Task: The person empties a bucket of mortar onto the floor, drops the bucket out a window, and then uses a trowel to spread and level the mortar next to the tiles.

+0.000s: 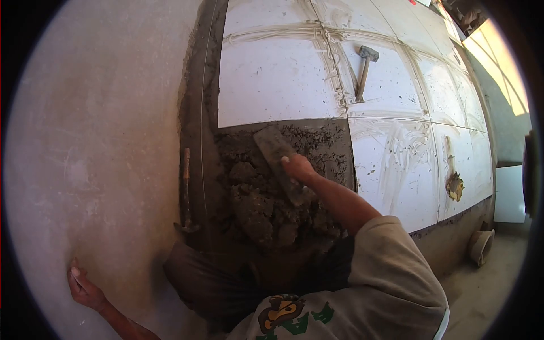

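Observation:
My right hand [297, 168] is wrapped round the handle of a flat rectangular plastering trowel [270, 145]. The trowel's blade lies slantwise over wet grey mortar [252, 209], which is lumpy toward me and flatter near the laid tiles. Far to the left, my left hand [85, 290] is by the pale plastered surface [113, 170]. Its fingers are curled together, and whatever they may hold is hidden. A hammer [186, 190] with an orange-brown handle lies between that surface and the mortar, along a thin taut string [204, 164].
Large white tiles [272, 79] smeared with cement border the mortar ahead and to the right. On them lie a rubber mallet [364, 71] and a stick-like tool with a clotted yellowish end [454, 187]. A bucket-like container [480, 247] lies tipped at the right.

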A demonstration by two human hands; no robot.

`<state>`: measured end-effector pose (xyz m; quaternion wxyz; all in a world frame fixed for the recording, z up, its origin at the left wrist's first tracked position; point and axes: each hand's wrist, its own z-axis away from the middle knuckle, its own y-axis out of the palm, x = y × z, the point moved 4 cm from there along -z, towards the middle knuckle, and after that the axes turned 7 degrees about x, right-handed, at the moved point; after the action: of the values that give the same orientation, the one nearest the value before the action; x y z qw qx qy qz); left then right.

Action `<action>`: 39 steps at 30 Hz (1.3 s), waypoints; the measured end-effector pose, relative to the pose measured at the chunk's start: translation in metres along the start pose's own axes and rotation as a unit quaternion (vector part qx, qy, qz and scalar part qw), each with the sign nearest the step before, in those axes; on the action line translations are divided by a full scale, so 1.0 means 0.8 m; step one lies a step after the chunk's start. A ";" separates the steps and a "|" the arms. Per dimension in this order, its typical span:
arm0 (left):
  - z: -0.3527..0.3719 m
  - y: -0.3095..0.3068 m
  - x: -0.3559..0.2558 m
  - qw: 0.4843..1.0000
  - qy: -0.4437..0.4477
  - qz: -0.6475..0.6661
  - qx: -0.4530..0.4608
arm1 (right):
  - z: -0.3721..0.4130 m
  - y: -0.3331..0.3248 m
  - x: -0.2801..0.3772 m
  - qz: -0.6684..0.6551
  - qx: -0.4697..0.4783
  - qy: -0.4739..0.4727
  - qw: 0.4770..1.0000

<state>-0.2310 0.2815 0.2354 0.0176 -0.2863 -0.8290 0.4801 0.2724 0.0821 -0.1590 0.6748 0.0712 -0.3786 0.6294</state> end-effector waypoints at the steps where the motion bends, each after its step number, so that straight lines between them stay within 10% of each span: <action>1: 0.001 -0.001 0.001 1.000 -0.001 0.002 0.000 | -0.004 0.008 0.011 0.034 0.016 -0.010 0.999; 24: 0.004 0.003 -0.007 0.999 0.019 -0.037 -0.024 | 0.066 -0.075 -0.122 0.051 -0.329 0.139 0.933; 30: 0.006 0.000 -0.002 0.998 0.050 -0.030 -0.013 | 0.042 -0.074 -0.136 -0.212 -0.244 0.148 0.935; 39: 0.007 -0.001 -0.002 0.992 0.111 -0.051 -0.024 | 0.022 -0.013 -0.057 -0.144 -0.197 0.113 0.963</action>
<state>-0.2320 0.2760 0.2330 0.1273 -0.2959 -0.8466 0.4237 0.2783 0.0337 -0.1703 0.7976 -0.0812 -0.4024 0.4420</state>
